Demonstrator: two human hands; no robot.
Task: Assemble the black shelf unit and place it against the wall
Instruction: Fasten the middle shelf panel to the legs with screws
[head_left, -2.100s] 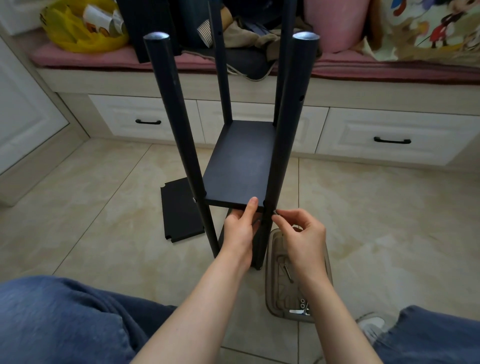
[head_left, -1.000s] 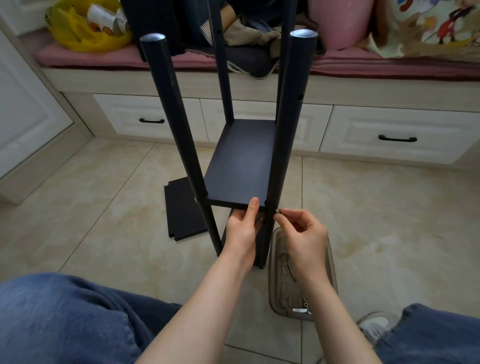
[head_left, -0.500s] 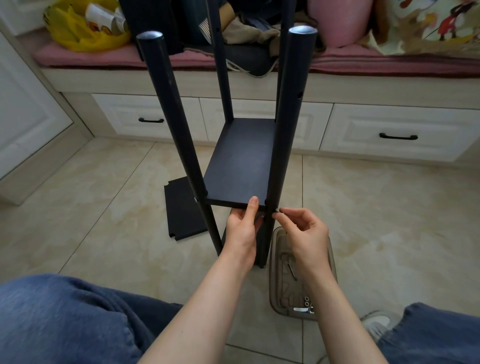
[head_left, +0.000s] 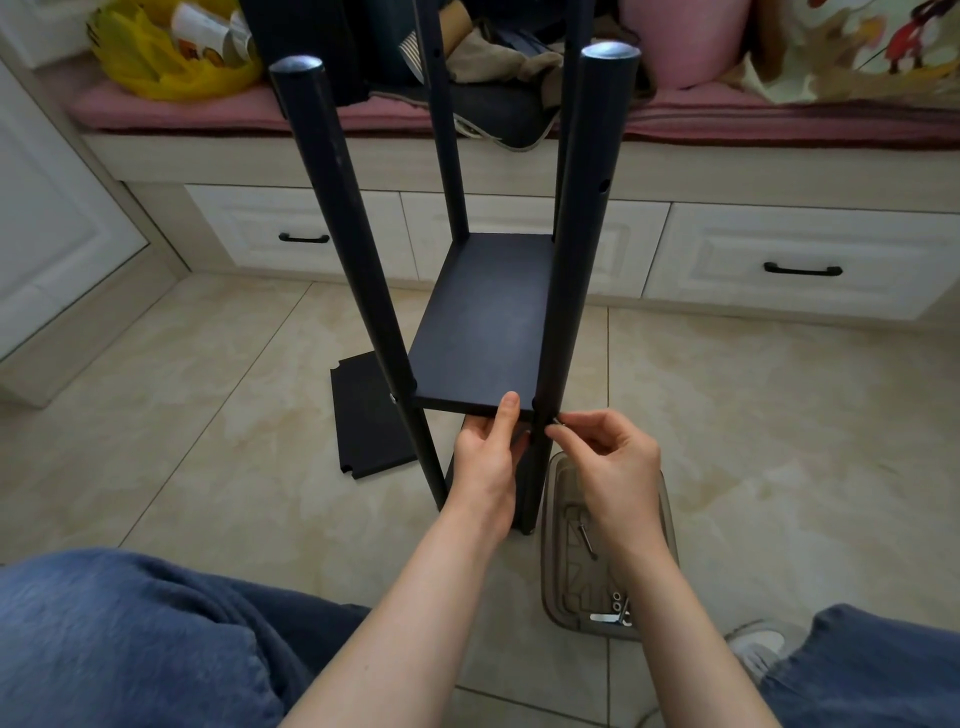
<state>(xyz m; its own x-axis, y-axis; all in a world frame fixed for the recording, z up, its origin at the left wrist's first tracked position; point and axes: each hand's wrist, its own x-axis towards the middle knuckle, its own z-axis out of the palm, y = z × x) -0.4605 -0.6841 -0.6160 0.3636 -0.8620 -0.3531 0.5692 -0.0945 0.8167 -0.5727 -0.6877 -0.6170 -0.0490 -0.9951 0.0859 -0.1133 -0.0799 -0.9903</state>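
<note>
Holding: left grip (head_left: 485, 457) is clasping shelf board (head_left: 483, 332) edge | right grip (head_left: 615, 467) is pinching small screw (head_left: 558, 422) at black post (head_left: 582, 234)

Black shelf unit (head_left: 483, 332) — upright on floor (four poles, one board)

Ahead I see a bench (head_left: 779, 166) topped with a pink mat (head_left: 208, 111), with white drawers (head_left: 800, 228) and black handles (head_left: 802, 269) below. On the mat sit a yellow bag (head_left: 166, 73) (cartons inside, labels unreadable), heaped clothes (head_left: 493, 57), a pink pillow (head_left: 680, 36) and a cartoon-print cushion (head_left: 857, 47). Beige floor tiles (head_left: 779, 441) spread underneath, with a white door panel (head_left: 47, 218) at left.
</note>
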